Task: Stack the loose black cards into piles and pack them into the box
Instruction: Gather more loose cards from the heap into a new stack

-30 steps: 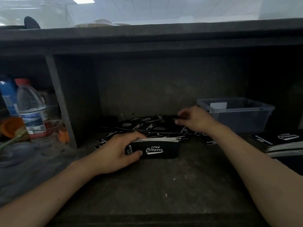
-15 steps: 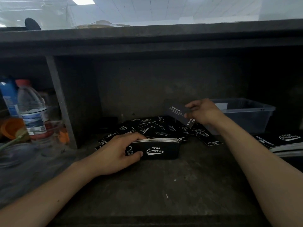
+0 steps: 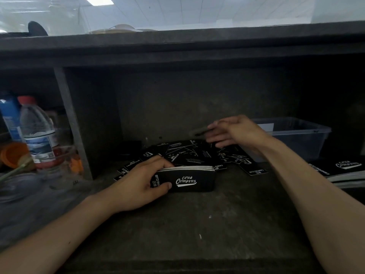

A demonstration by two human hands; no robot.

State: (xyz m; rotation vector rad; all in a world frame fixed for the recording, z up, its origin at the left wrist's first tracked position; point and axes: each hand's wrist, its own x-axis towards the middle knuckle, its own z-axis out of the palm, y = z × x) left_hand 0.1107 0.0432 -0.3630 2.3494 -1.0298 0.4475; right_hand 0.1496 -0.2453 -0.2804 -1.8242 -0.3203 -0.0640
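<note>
The left hand grips the end of a squared pile of black cards on the dark surface; the right hand, raised above the loose cards behind, pinches one blurred card. Thin, light and likely slick, they are best pinched by the edges; the clear box stands at the right.

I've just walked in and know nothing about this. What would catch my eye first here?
The left hand grips a neat stack of black cards with white Club Camping lettering, at the middle of the dark shelf. Just behind it, the right hand pinches a blurred card above a scatter of loose cards. A clear plastic box sits at the right.
</note>
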